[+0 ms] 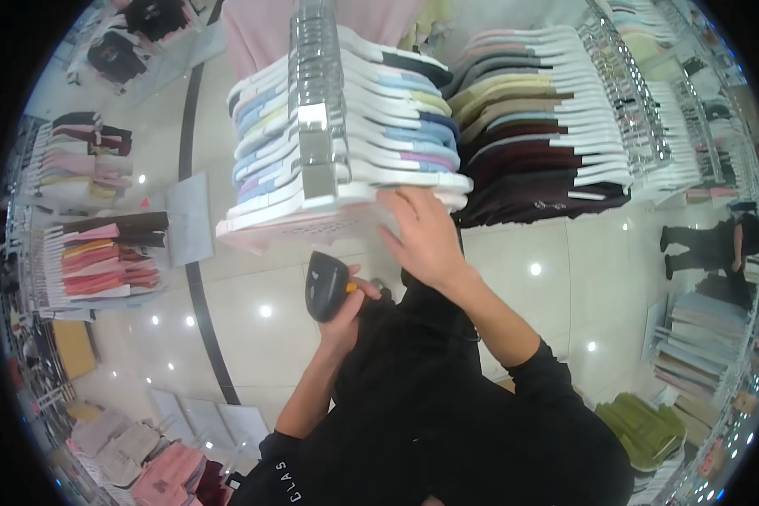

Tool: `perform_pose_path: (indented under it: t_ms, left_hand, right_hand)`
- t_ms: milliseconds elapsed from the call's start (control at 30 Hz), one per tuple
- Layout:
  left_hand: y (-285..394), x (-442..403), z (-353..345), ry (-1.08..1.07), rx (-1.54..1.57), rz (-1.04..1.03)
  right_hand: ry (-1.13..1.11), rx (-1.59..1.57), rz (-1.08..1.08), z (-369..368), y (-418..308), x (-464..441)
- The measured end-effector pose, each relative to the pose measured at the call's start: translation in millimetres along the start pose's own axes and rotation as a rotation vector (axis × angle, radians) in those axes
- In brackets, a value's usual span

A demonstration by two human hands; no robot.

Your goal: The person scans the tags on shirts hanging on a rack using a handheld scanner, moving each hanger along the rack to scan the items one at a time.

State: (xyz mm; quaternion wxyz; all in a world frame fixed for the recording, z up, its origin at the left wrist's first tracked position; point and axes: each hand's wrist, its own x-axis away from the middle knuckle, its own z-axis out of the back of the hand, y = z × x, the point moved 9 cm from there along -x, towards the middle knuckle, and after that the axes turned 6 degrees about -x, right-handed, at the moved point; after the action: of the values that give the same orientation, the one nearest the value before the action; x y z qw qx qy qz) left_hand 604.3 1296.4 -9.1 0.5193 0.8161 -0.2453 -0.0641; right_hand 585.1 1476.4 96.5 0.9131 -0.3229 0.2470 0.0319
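My left hand [346, 319] is wrapped round the handle of a dark grey barcode scanner [327, 287], held below the front of a clothes rail. My right hand [428, 238] reaches up to the right end of the nearest white hanger [266, 215]. Its fingertips touch the hanger there, and the thumb stands apart from them. From this hanger hangs a pale pink garment [312, 229] with a faint print. Behind it, several more white hangers carry blue, yellow, purple and dark clothes on a metal rail [319, 152].
Right of this rail hangs a row of dark, brown and grey garments [527, 181]. More racks of pink and red clothes [110, 261] stand at the left. A person in dark clothes [717, 240] stands at the far right. The tiled floor [531, 295] is shiny.
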Motion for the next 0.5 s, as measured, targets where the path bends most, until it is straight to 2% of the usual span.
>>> perform_pose_path:
  t_ms: [100,167,233,300,433,500]
  left_hand:
    - [4.7,-9.1,-7.3,0.048,0.006,-0.062]
    - [8.8,-12.9,-15.7,0.081,0.007,-0.076]
    - [12.2,-16.8,-22.2,0.121,0.010,-0.100]
    - [11.8,-16.9,-27.5,0.117,-0.078,-0.086]
    - [14.4,-15.6,-41.7,0.185,-0.133,-0.090]
    - [17.6,-12.5,-46.8,0.215,-0.146,-0.110]
  right_hand:
    - [-0.024,-0.071,0.012,-4.1,6.4,-6.7]
    - [-0.131,-0.148,-0.038,-12.3,12.6,-9.0]
    - [-0.099,-0.213,0.002,-12.6,16.1,-12.7]
    - [-0.198,-0.266,0.009,-28.6,20.6,-11.1]
    - [-0.303,-0.471,-0.124,-40.5,36.4,-8.9]
    - [-0.319,-0.473,-0.059,-30.0,35.1,-14.7]
